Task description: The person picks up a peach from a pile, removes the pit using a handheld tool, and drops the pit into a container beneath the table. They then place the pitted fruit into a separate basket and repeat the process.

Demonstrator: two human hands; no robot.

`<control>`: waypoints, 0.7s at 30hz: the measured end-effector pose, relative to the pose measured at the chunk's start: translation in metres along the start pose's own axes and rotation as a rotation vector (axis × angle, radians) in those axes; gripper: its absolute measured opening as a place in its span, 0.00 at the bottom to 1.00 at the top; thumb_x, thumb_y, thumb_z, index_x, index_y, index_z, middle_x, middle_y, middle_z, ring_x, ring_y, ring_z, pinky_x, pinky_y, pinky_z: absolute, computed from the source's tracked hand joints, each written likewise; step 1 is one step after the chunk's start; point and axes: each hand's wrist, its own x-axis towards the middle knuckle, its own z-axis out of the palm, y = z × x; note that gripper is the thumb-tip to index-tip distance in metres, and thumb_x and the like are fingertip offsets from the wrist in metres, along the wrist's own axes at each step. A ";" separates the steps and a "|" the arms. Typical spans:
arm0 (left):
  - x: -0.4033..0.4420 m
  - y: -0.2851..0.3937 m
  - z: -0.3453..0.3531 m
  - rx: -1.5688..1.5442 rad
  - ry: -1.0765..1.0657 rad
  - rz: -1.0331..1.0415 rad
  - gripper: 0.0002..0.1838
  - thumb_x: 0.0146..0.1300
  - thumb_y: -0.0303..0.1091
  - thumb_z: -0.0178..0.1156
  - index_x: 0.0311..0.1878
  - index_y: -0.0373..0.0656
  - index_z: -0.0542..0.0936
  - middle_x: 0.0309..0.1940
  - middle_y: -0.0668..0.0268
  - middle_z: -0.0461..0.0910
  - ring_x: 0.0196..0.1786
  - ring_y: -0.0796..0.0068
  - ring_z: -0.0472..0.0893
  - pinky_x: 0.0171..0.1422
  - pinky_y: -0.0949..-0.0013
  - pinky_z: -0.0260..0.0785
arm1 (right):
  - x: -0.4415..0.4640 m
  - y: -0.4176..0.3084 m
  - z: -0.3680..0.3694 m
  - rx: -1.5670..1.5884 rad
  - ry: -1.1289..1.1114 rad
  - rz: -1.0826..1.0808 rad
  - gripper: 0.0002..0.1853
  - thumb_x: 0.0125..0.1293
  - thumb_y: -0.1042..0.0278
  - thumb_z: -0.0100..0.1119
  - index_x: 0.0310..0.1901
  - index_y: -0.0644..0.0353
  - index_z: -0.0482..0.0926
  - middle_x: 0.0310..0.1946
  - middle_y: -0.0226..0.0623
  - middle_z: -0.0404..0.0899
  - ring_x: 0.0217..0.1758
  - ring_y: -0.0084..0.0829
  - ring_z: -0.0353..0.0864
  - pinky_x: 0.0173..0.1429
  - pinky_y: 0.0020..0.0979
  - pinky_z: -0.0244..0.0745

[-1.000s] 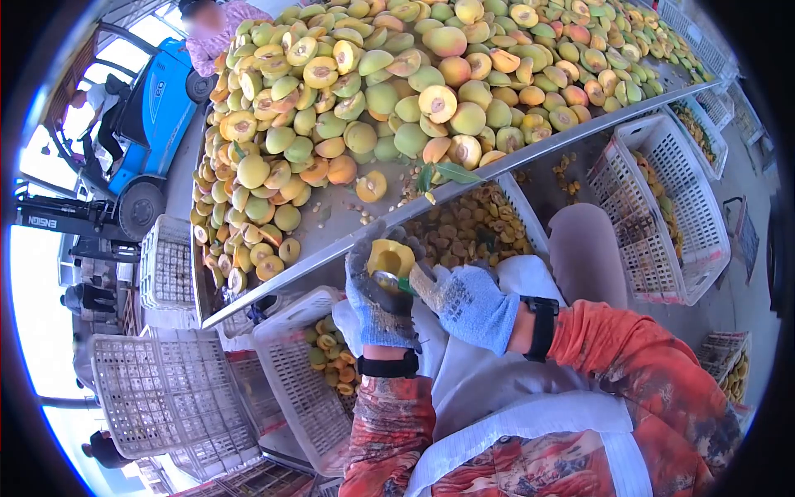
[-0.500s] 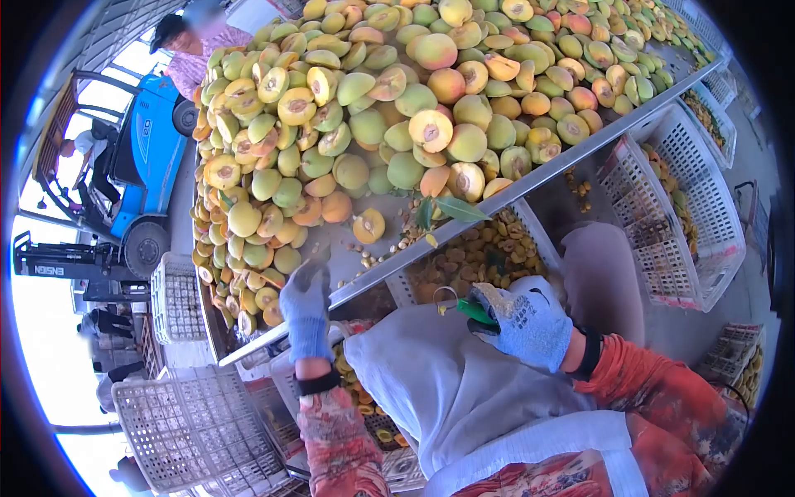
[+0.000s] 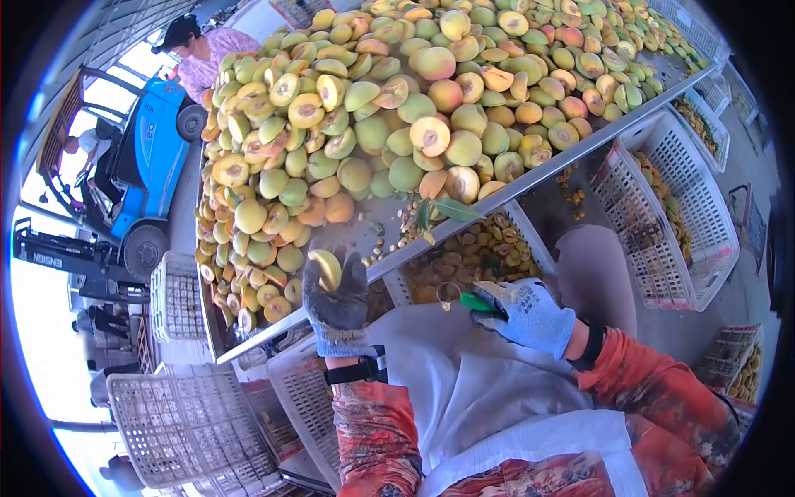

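Note:
My left hand [image 3: 336,300], in a blue and dark grey glove, holds a yellow peach half [image 3: 325,270] at the metal table's front edge, its cut side partly turned away. My right hand [image 3: 530,313], in a blue glove, grips a green-handled tool [image 3: 477,302] above my apron; a thin metal loop points left from the handle. Beyond both hands, halved and whole peaches [image 3: 431,137] are heaped on the table [image 3: 352,235]. Small pits lie near a green leaf [image 3: 457,209] close to the edge.
Beneath the table edge is a crate of small fruit pieces [image 3: 469,258]. White crates [image 3: 704,217] stand at the right and more crates [image 3: 178,421] at lower left. A person in pink [image 3: 217,51] leans at the far left of the table. A blue forklift [image 3: 160,137] carries a seated person.
The peach half held earlier is gone from my left hand, which reached to the table and came back with another one. My right hand has moved right, away from the left, keeping the tool.

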 end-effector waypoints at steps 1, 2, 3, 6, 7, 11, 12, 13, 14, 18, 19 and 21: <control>-0.015 -0.001 -0.001 -0.210 -0.026 -0.019 0.27 0.53 0.34 0.60 0.58 0.44 0.67 0.45 0.55 0.75 0.38 0.57 0.79 0.35 0.64 0.76 | 0.003 -0.013 -0.004 -0.007 -0.007 -0.018 0.21 0.54 0.57 0.59 0.47 0.57 0.72 0.29 0.41 0.78 0.30 0.43 0.78 0.34 0.38 0.73; -0.029 0.000 -0.005 -0.224 -0.019 -0.010 0.27 0.53 0.34 0.60 0.58 0.44 0.67 0.45 0.55 0.75 0.38 0.57 0.79 0.35 0.64 0.76 | 0.004 -0.029 -0.010 0.024 0.064 -0.057 0.21 0.55 0.56 0.59 0.47 0.57 0.72 0.29 0.41 0.78 0.29 0.43 0.78 0.32 0.37 0.73; -0.043 -0.001 -0.011 -0.049 -0.133 -0.048 0.28 0.55 0.35 0.59 0.59 0.44 0.65 0.45 0.54 0.74 0.37 0.57 0.79 0.33 0.64 0.75 | 0.005 -0.043 -0.015 0.056 0.132 -0.090 0.20 0.55 0.55 0.59 0.46 0.57 0.72 0.28 0.41 0.79 0.28 0.43 0.78 0.30 0.37 0.72; -0.062 -0.011 -0.033 0.040 -0.284 -0.090 0.25 0.59 0.36 0.53 0.60 0.42 0.63 0.44 0.52 0.74 0.37 0.57 0.79 0.29 0.66 0.73 | 0.007 -0.072 -0.024 0.154 0.052 -0.124 0.20 0.56 0.53 0.59 0.45 0.57 0.73 0.27 0.41 0.78 0.26 0.42 0.78 0.28 0.35 0.72; -0.066 -0.014 -0.038 -0.106 -0.289 -0.144 0.25 0.61 0.39 0.52 0.60 0.41 0.64 0.44 0.52 0.74 0.37 0.58 0.79 0.30 0.67 0.73 | 0.007 -0.076 -0.019 0.146 0.040 -0.131 0.20 0.56 0.53 0.59 0.45 0.57 0.73 0.27 0.41 0.78 0.26 0.42 0.78 0.28 0.35 0.72; -0.101 -0.029 -0.025 0.516 -0.311 0.402 0.27 0.64 0.51 0.47 0.56 0.36 0.67 0.42 0.54 0.76 0.37 0.62 0.79 0.28 0.71 0.72 | 0.009 -0.091 -0.004 0.025 0.052 -0.264 0.16 0.58 0.54 0.57 0.37 0.57 0.71 0.21 0.42 0.76 0.23 0.42 0.77 0.26 0.37 0.70; -0.106 -0.029 -0.021 0.478 -0.210 0.436 0.28 0.64 0.53 0.47 0.54 0.35 0.69 0.42 0.54 0.76 0.37 0.62 0.79 0.27 0.71 0.72 | 0.008 -0.094 -0.004 0.022 0.130 -0.319 0.14 0.58 0.55 0.56 0.32 0.58 0.69 0.18 0.43 0.75 0.21 0.44 0.76 0.24 0.39 0.68; -0.107 -0.027 -0.023 0.470 -0.205 0.437 0.28 0.64 0.53 0.47 0.54 0.35 0.69 0.42 0.54 0.76 0.37 0.62 0.79 0.27 0.71 0.72 | 0.006 -0.096 -0.006 0.015 0.123 -0.323 0.14 0.58 0.55 0.56 0.32 0.58 0.69 0.18 0.43 0.75 0.21 0.44 0.76 0.24 0.39 0.68; -0.107 -0.023 -0.025 0.280 -0.244 0.222 0.27 0.64 0.51 0.47 0.54 0.35 0.69 0.40 0.55 0.77 0.37 0.63 0.80 0.29 0.71 0.73 | 0.004 -0.099 -0.010 -0.022 0.079 -0.303 0.14 0.59 0.54 0.56 0.32 0.57 0.69 0.18 0.43 0.75 0.21 0.43 0.76 0.23 0.39 0.68; -0.113 -0.015 -0.032 0.272 -0.241 0.055 0.23 0.63 0.45 0.50 0.51 0.34 0.73 0.36 0.59 0.79 0.36 0.67 0.80 0.33 0.72 0.74 | -0.003 -0.111 -0.023 -0.215 0.016 -0.274 0.16 0.57 0.51 0.58 0.35 0.56 0.72 0.16 0.37 0.75 0.18 0.39 0.76 0.20 0.35 0.69; -0.117 -0.014 -0.029 0.640 -0.159 0.312 0.20 0.62 0.42 0.52 0.49 0.35 0.75 0.35 0.60 0.80 0.34 0.70 0.80 0.35 0.74 0.73 | -0.005 -0.111 -0.024 -0.215 0.016 -0.273 0.16 0.57 0.51 0.58 0.35 0.56 0.72 0.16 0.37 0.75 0.18 0.39 0.76 0.20 0.35 0.69; -0.131 -0.006 -0.019 0.551 -0.162 0.299 0.17 0.61 0.39 0.53 0.45 0.34 0.77 0.34 0.60 0.80 0.32 0.73 0.79 0.36 0.75 0.72 | -0.008 -0.109 -0.025 -0.217 0.026 -0.327 0.17 0.57 0.49 0.57 0.36 0.54 0.73 0.16 0.37 0.75 0.18 0.39 0.76 0.19 0.35 0.68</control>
